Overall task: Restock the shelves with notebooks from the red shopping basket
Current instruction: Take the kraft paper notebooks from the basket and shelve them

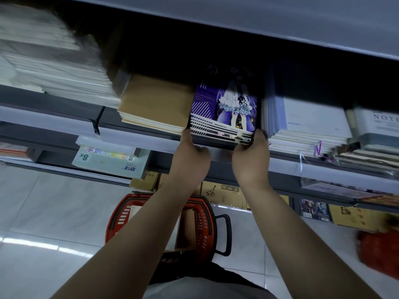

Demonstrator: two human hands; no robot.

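Note:
A stack of purple illustrated notebooks (224, 111) lies on the grey shelf (138, 131), between a brown-covered pile and a pale blue pile. My left hand (191, 156) grips the stack's front left corner. My right hand (251, 156) holds its front right corner, thumb curled up the side. On the floor below, between my forearms, stands the red shopping basket (203, 225) with black handles; brown notebooks show inside it, partly hidden by my left arm.
White paper stacks (54, 67) fill the shelf's left, brown notebooks (153, 104) and pale blue notebooks (308, 119) flank the purple stack. An upper shelf (237, 22) overhangs. A green 8K pad (110, 160) juts from the lower shelf. Another red basket (380, 251) sits at right.

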